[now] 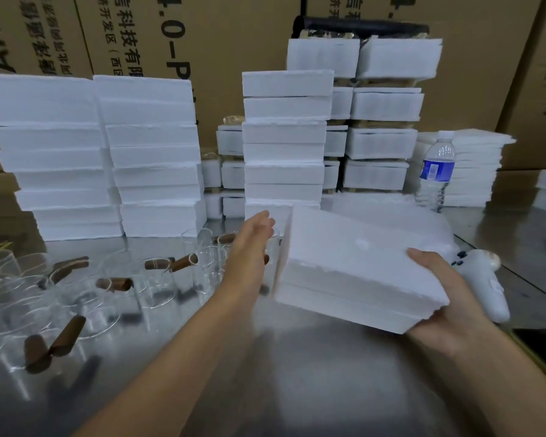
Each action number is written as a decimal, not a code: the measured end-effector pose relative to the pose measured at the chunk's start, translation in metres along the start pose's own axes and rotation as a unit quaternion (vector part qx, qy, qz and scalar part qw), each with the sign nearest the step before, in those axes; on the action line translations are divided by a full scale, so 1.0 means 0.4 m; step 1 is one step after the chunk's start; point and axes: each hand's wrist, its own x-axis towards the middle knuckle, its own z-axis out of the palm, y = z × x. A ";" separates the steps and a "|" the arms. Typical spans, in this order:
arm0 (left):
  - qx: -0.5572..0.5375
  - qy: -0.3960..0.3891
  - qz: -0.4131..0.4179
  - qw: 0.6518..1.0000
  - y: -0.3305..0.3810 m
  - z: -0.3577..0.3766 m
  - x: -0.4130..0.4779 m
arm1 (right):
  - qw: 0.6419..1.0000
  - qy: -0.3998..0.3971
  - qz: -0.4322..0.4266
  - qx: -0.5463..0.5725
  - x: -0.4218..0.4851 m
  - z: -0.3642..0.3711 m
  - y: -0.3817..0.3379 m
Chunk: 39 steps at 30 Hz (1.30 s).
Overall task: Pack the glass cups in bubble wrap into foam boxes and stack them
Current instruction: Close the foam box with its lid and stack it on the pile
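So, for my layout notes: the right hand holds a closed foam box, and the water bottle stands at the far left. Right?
No: the head view shows the water bottle on the right. The right hand does hold the closed foam box.

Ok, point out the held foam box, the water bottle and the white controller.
foam box [360,266]: head view, middle of its top face.
water bottle [437,169]: head view, on the blue label.
white controller [495,294]: head view, on its grip.
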 end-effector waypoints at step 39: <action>0.763 -0.015 0.101 0.638 -0.031 -0.186 -0.018 | 0.963 0.112 -0.019 -0.244 0.225 0.318 -0.012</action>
